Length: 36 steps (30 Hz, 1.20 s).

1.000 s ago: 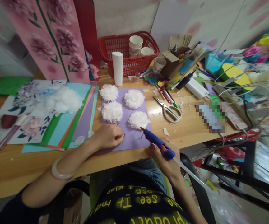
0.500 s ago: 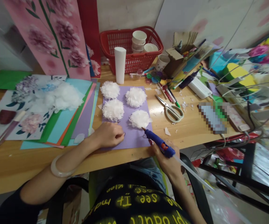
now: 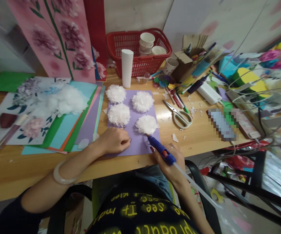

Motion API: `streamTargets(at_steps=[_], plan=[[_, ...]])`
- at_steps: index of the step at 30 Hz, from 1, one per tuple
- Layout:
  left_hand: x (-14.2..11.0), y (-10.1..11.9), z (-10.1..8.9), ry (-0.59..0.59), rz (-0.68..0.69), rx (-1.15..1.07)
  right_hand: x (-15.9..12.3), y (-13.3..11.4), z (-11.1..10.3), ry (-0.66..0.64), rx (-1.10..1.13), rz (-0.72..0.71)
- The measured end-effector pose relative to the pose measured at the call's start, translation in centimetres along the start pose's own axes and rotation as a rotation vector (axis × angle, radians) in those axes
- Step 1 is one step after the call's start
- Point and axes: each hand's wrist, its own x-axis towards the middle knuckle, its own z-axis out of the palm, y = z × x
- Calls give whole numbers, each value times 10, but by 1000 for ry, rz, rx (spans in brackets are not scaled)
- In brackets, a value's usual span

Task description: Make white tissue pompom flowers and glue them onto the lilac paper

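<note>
My right hand [image 3: 171, 159] is wrapped round a blue hot glue gun [image 3: 161, 150], with a long clear glue stick [image 3: 194, 183] trailing from its back. The gun's nozzle is at the lower edge of the nearest white ruffled paper flower [image 3: 145, 124]; whether it touches is unclear. Curled into a loose fist, my left hand [image 3: 114, 140] rests on the purple paper sheet [image 3: 140, 148], and nothing shows between its fingers. Three more white flowers lie on this sheet: a far left one [image 3: 116, 93], a near left one [image 3: 119, 114] and a far right one [image 3: 142, 101].
Scissors [image 3: 178, 114] and several markers [image 3: 176, 98] lie right of the sheet. Behind it stand a white roll [image 3: 127, 69] and a red basket [image 3: 140, 63] with paper cups. Coloured papers [image 3: 82, 130] spread left. A phone [image 3: 221, 125] and cables [image 3: 259, 107] occupy the right.
My right hand and the glue gun have shifted slightly left, bringing the nozzle along the lower edge of the nearest flower. My left hand has stayed in place.
</note>
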Motion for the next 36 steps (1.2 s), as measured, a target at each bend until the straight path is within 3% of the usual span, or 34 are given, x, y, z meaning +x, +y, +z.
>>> streamTargets(at_steps=[7,15,36], plan=[[0,1,0,9,0,-5,-5,4,7,32,-34,-33],[1,1,-1,31,4,4,-3,7,2,-45,-72,-34],[0,1,-2,19,4,10,-2,7,0,38,-64,15]])
